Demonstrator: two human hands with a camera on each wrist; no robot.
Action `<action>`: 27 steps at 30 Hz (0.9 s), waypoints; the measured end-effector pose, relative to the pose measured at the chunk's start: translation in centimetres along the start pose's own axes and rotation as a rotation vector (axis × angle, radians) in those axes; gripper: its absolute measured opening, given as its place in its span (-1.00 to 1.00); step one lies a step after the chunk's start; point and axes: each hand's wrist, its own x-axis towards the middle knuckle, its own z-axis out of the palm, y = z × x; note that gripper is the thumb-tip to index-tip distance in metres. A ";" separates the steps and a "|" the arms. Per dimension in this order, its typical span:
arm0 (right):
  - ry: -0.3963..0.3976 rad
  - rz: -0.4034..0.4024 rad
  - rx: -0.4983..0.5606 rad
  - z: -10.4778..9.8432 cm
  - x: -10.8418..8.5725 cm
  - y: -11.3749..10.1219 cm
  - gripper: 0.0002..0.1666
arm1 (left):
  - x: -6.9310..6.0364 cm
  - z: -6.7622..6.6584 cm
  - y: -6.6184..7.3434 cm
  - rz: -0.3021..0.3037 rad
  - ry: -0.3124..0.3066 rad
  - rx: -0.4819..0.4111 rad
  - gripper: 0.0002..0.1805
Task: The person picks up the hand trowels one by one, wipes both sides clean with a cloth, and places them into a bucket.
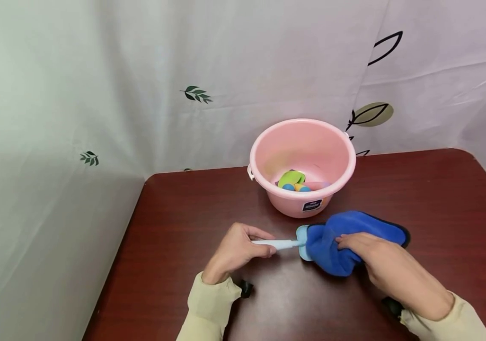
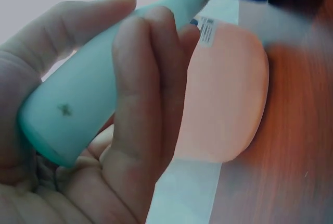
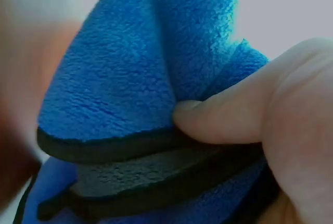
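My left hand [image 1: 236,248] grips the pale handle [image 1: 274,244] of a tool with a flat light-blue head [image 1: 302,242]. Most of that head is hidden under a blue cloth [image 1: 355,229] with a dark edging, so its exact kind cannot be told. Up close in the left wrist view, thumb and fingers wrap the smooth handle [image 2: 78,99]. Over the tool's head, my right hand [image 1: 389,263] pinches the folded cloth. The right wrist view shows the thumb pressed on the fuzzy fabric [image 3: 114,78], near its dark border.
Behind the hands stands a pink basin [image 1: 302,206] with a white side handle. Green, blue, yellow and pink things [image 1: 291,178] lie inside it. The dark red tabletop [image 1: 183,208] meets a pale patterned curtain [image 1: 208,128] at the back and left.
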 end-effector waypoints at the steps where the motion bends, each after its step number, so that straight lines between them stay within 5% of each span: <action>1: 0.005 0.018 -0.013 -0.2 -0.1 0.2 -0.41 | 0.0 -0.2 0.0 -0.002 0.000 0.002 -0.81; 7: 0.070 0.084 -0.030 -1.1 -0.4 1.1 -0.42 | -0.2 -0.8 -0.1 -0.004 0.003 -0.002 -0.80; 19: 0.291 0.081 0.039 -2.1 0.2 0.5 -0.45 | -0.1 -0.8 -0.2 -0.015 0.033 0.046 -0.81; 27: 0.447 -0.122 0.141 -1.5 1.3 -1.4 -0.45 | 0.3 0.8 -0.3 -0.001 -0.016 0.009 -0.84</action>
